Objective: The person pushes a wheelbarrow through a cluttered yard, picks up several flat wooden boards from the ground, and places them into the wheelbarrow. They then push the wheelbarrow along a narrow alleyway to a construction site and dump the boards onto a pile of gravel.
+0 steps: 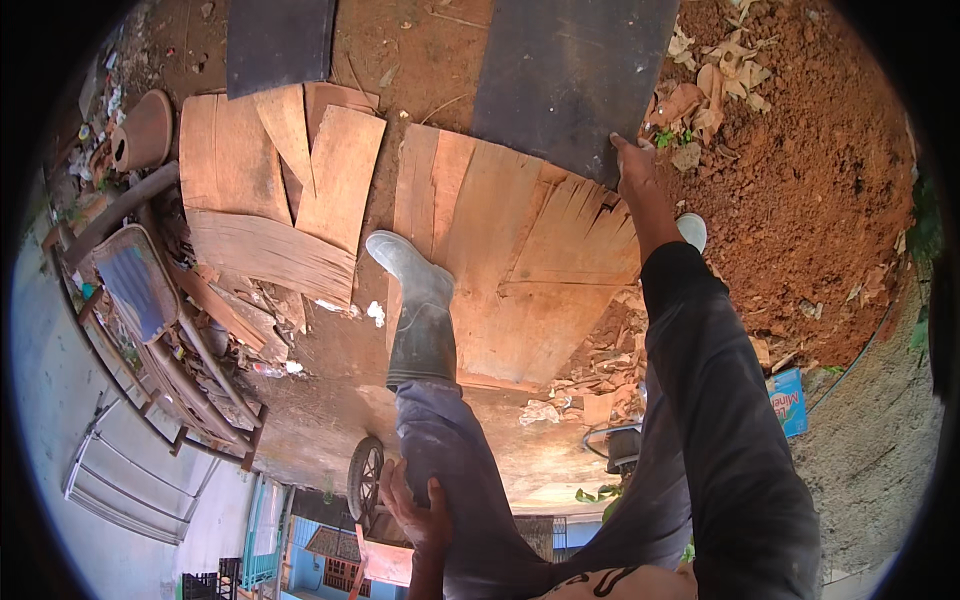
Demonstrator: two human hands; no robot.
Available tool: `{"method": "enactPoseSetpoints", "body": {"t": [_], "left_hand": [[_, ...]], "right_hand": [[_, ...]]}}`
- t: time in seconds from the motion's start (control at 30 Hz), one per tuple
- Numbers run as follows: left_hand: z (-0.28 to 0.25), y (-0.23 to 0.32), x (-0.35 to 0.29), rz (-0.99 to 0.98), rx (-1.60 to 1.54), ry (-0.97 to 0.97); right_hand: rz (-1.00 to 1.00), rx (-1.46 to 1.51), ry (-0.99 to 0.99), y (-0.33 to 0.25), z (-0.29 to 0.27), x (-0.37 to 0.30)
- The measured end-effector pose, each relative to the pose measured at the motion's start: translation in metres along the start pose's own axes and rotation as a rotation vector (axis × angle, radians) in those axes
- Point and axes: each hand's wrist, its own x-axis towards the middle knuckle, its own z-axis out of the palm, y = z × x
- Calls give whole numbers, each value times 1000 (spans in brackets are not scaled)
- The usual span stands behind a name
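At the near right corner of a large dark flat board (570, 80), my right hand (640, 170) is closed on the edge, one finger laid on top. The board's near edge overlaps weathered plywood pieces (480, 220) on the ground; the plywood is cracked and splintered. My left hand (418, 510) rests beside my left thigh with its fingers apart and nothing in it. A rubber boot (405, 270) on my left foot stands at the plywood's left side. My right boot (691, 231) is mostly hidden behind my right arm.
More plywood pieces (230, 150) and a second dark board (280, 40) lie on the left. Beyond them are a clay pot (145, 130) and an old chair frame (140, 280). Reddish soil (800, 200) is heaped right, near a blue packet (788, 402). A wheelbarrow (385, 550) stands below.
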Motion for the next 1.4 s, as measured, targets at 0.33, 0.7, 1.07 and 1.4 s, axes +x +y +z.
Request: {"method": "enactPoseSetpoints", "body": {"t": [0.33,0.7,1.07,1.4], "left_hand": [[-10,14,3,18,-16,-1],[-12,22,2,52,-44,10],[-4,4,12,38,-41,-28],[-12,23,24,37,-1,-50]], "right_hand": [[-45,530,-217,-60,11,-40],[-81,554,-274,-109,6,29],[-183,158,13,-117,0,35],[-300,-808,-169,50,-7,-45]]}}
